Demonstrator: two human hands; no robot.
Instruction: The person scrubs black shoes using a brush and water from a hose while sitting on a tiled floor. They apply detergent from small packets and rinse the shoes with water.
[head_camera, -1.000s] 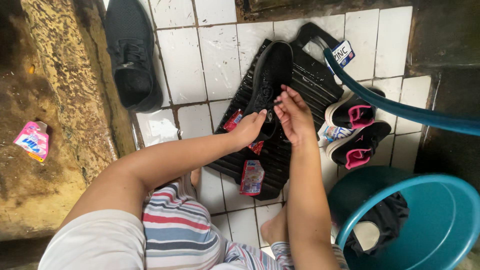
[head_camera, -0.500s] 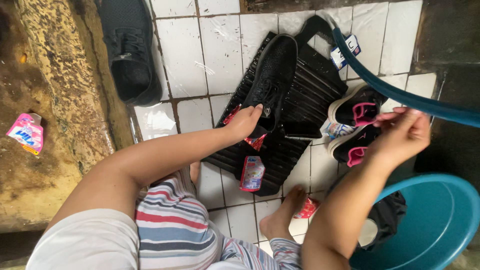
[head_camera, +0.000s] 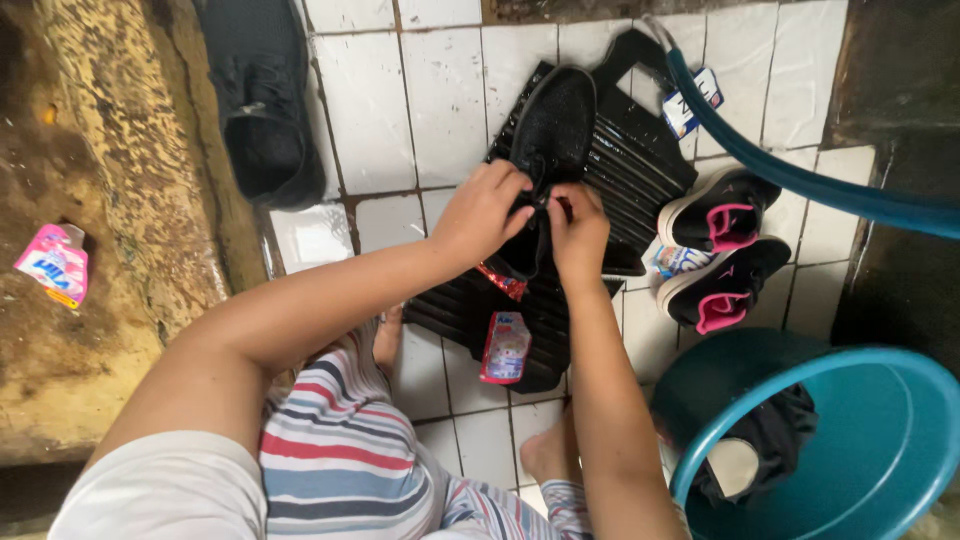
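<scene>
A black sneaker (head_camera: 556, 130) lies toe-away on a black ribbed washboard (head_camera: 640, 165) on the white tiled floor. My left hand (head_camera: 482, 212) grips the near, laced part of this sneaker from the left. My right hand (head_camera: 578, 232) pinches the same part from the right, fingertips close to the left hand's. A red sachet (head_camera: 501, 281) peeks out under my left wrist. A pink and white sachet (head_camera: 505, 347) lies on the board's near end.
A second black sneaker (head_camera: 258, 100) lies at the far left by a rough concrete ledge (head_camera: 120, 200) with a pink sachet (head_camera: 50, 264). Two black-and-pink shoes (head_camera: 722, 250) sit right of the board. A teal hose (head_camera: 800, 185) crosses above them. A teal basin (head_camera: 880, 440) holds dark cloth.
My right hand swung out to the right near the pink shoes, then came back onto the black sneaker. My left hand shifted up along the sneaker.
</scene>
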